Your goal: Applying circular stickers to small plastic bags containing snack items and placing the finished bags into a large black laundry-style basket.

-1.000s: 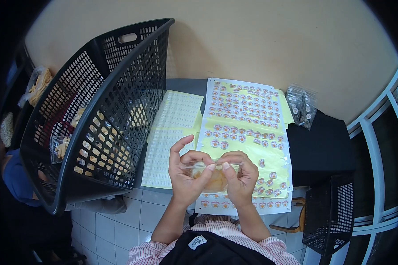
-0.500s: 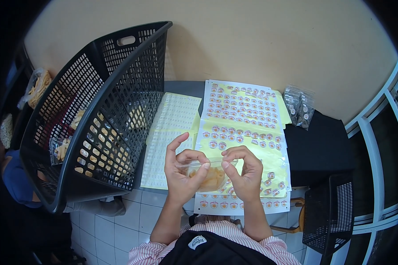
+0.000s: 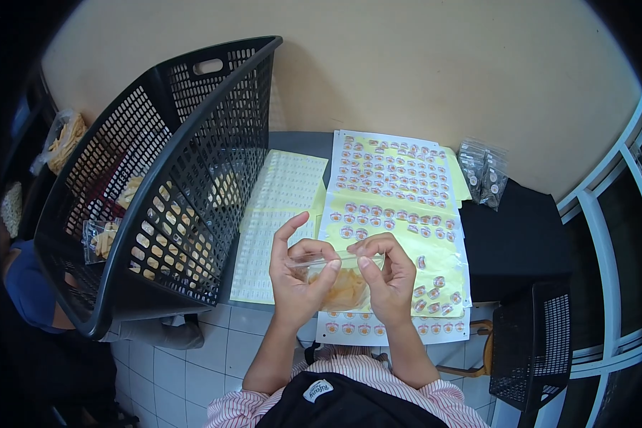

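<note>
A small clear plastic bag (image 3: 339, 289) with yellowish pieces inside is held up over the sticker sheets. My left hand (image 3: 299, 278) grips its top edge at the left between thumb and curled fingers, with the index finger raised. My right hand (image 3: 384, 278) pinches the same edge at the right. Below lie sheets of round orange-and-white stickers on yellow backing (image 3: 392, 171). Left of them are pale sheets with small printed labels (image 3: 282, 182).
A large black mesh basket (image 3: 121, 278) holding packets fills the left. Dark small packets (image 3: 481, 171) lie at back right beside a black cloth (image 3: 521, 242). A smaller black basket (image 3: 524, 342) stands lower right. A person in blue (image 3: 25, 282) and a snack bag (image 3: 60, 139) are far left.
My right hand's fingers have shifted along the bag's top edge, rising slightly. The bag stays held by both hands in much the same place.
</note>
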The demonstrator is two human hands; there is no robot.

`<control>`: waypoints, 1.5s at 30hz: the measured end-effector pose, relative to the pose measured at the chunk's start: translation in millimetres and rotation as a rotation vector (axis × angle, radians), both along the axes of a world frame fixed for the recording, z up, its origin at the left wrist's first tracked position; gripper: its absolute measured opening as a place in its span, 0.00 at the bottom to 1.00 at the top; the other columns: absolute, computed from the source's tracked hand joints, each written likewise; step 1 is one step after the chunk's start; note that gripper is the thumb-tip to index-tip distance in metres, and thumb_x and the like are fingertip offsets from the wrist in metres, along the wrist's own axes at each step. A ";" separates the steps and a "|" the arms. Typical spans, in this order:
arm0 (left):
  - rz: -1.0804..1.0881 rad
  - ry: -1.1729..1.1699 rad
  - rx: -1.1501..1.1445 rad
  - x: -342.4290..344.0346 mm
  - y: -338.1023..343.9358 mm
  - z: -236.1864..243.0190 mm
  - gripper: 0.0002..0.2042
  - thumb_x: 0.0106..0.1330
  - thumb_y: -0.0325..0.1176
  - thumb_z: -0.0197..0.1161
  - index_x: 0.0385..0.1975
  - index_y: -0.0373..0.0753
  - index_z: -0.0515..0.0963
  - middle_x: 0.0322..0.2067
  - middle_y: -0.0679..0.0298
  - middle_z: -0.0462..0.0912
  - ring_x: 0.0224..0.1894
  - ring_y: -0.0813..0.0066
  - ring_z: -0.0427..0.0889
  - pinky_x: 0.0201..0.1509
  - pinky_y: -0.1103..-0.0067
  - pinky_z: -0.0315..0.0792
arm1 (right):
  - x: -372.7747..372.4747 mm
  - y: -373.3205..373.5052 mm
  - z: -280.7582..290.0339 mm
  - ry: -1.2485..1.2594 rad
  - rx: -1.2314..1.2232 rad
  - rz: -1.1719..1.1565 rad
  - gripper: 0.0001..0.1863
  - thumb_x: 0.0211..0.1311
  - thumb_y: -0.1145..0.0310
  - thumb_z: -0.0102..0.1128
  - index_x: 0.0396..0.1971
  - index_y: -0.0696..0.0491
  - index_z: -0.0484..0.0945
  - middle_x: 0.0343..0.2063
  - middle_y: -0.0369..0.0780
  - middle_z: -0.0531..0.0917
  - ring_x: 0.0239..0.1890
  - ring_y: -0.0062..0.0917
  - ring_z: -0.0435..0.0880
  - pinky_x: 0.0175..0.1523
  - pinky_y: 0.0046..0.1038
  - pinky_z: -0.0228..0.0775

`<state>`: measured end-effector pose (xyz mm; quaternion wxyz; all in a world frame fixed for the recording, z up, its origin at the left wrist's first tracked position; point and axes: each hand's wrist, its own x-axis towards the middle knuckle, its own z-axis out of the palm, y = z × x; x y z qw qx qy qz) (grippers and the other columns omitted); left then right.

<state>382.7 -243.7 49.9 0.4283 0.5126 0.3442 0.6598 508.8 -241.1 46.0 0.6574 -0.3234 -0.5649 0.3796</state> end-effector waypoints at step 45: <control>-0.018 -0.052 0.074 1.6 3.4 3.1 0.40 0.50 0.18 0.61 0.60 0.30 0.41 0.21 0.63 0.78 0.30 0.80 0.78 0.43 0.84 0.68 | -3.9 0.5 -3.4 -0.094 0.210 -0.273 0.05 0.53 0.74 0.52 0.24 0.58 0.76 0.27 0.41 0.80 0.32 0.26 0.76 0.43 0.25 0.60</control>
